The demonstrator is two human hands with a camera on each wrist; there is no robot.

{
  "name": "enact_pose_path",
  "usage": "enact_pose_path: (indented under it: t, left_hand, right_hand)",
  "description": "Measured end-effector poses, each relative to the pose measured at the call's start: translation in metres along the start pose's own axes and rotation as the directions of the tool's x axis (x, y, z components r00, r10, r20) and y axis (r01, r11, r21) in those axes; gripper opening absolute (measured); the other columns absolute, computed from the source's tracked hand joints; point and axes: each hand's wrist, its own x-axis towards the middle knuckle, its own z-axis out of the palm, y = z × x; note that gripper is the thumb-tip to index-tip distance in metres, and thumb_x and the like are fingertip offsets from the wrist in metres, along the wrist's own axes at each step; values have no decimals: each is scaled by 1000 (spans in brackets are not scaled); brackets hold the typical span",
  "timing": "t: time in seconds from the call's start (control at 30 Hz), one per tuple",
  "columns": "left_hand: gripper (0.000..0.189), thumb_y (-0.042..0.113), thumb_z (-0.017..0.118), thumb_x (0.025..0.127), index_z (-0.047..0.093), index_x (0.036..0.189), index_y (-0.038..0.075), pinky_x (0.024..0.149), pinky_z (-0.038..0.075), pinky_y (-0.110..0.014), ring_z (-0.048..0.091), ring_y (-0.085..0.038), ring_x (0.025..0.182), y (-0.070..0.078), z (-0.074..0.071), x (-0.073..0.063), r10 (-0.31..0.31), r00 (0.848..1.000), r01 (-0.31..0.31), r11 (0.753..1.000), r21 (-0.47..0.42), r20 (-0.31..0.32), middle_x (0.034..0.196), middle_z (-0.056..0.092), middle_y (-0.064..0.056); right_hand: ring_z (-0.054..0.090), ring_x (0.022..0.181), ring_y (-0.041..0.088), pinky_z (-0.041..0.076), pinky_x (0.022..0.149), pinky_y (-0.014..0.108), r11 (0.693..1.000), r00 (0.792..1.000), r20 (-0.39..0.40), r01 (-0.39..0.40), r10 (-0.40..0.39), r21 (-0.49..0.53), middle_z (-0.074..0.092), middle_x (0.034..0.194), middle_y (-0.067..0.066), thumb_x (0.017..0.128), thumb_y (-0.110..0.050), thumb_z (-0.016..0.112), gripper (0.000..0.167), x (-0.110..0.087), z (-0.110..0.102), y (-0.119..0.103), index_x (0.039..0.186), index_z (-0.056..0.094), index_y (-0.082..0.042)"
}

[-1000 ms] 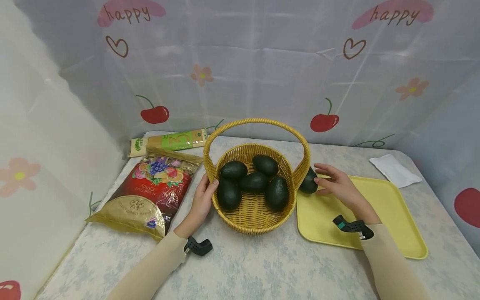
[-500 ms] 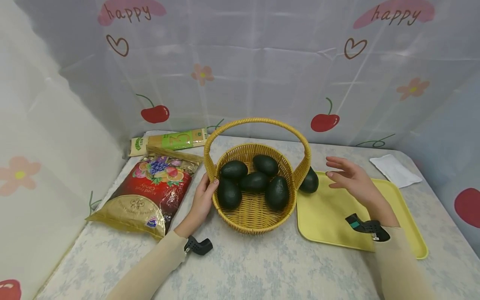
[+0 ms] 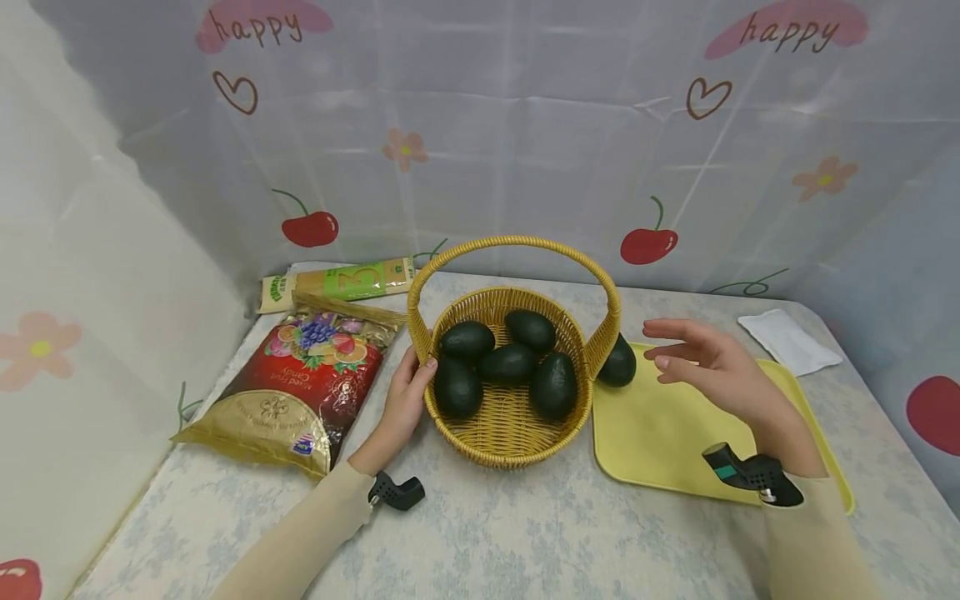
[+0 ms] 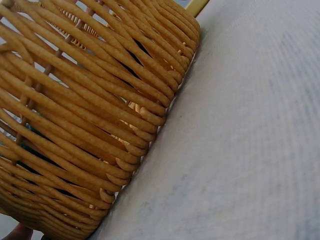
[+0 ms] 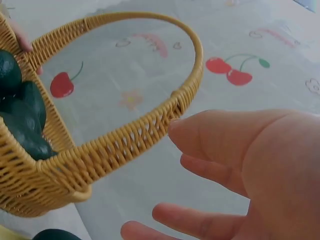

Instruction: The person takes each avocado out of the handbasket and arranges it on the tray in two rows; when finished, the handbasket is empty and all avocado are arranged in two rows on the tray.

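A yellow woven basket [image 3: 508, 458] with a tall arched handle stands mid-table and holds several dark green avocados [image 3: 508, 365]. My left hand [image 3: 403, 404] grips its left side, thumb over the rim; the left wrist view shows the basket's woven wall [image 4: 85, 100] close up. One more avocado [image 3: 618, 364] lies outside, against the basket's right side at the tray's corner, partly hidden by the handle base. To the right of it my right hand [image 3: 712, 371] hovers above the tray with fingers extended, holding nothing. In the right wrist view, spread fingers [image 5: 200, 222] appear near the basket handle [image 5: 130, 132].
Under my right arm lies a yellow tray [image 3: 652, 442]. A folded white tissue [image 3: 791, 342] is at the back right. On the left are a red and gold candy bag [image 3: 300, 383] and, behind it, a green and tan packet [image 3: 337, 283]. A printed curtain hangs behind the table.
My right hand has left the avocado beside the basket and drawn back to the right and toward me. That avocado stays in place. My left hand and the basket have not moved.
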Motion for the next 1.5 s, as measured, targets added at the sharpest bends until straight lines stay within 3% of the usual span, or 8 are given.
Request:
enact_pose_path:
  t: [0.23,0.57,0.7,0.8,0.97,1.1,1.27,1.5]
  left_hand:
    - [53,18,46,108,34,160,9,124,27,-51,30,-25,153,-1,-1,0,2,1000,-2,1000,-7,10,165,36,-12]
    - [53,17,45,109,34,159,9,124,27,-52,30,-26,153,-1,-2,0,4,1000,-4,1000,-3,6,164,37,-13]
    - [53,18,46,108,35,159,9,125,26,-51,29,-26,154,-1,-2,-1,9,1000,-9,1000,-2,-7,165,36,-12]
    - [53,18,46,108,34,159,9,125,25,-51,29,-26,155,-1,-3,0,8,1000,-8,1000,0,-16,165,36,-12]
    - [53,18,46,109,33,160,9,125,26,-51,28,-26,155,-1,-4,-1,4,1000,-4,1000,0,-14,165,35,-12]
    - [53,18,46,109,34,159,10,124,26,-50,29,-25,154,0,-4,-1,3,1000,-3,1000,-4,-12,165,36,-11]
    - [53,17,46,108,34,159,8,124,26,-51,29,-26,154,-1,-3,-1,9,1000,-9,1000,-2,-13,165,35,-12]
    - [53,18,46,108,35,159,10,123,28,-51,32,-26,153,-2,0,0,3,1000,-3,1000,3,-8,164,38,-12]
  right_hand:
    - [67,110,-3,58,82,19,1000,998,65,16,-15,-22,58,135,-25,96,9,58,45,-2,6,-12,141,53,4]
    - [66,110,-2,59,83,24,995,986,167,5,12,-101,59,131,-25,99,-3,63,39,-1,24,-26,138,60,-7]
    - [67,107,-1,58,83,25,994,979,205,19,4,-111,66,131,-4,98,-4,64,38,3,35,-30,136,60,-1]
    - [69,108,10,59,83,27,991,975,224,27,3,-134,65,132,16,97,-6,66,40,8,47,-33,136,60,1]
    - [68,109,33,60,80,29,978,977,212,36,8,-203,65,130,18,95,-11,71,43,17,70,-37,136,62,-4]
    - [67,108,33,58,78,30,956,987,157,28,19,-292,66,127,15,94,-16,73,43,26,86,-41,136,64,-7]
    - [64,115,35,56,91,49,904,993,100,-14,63,-427,66,131,16,94,-21,72,44,38,101,-48,135,64,-6]
    - [54,132,43,48,104,58,830,971,100,-131,219,-543,62,138,22,97,-26,68,46,53,112,-52,137,62,-3]
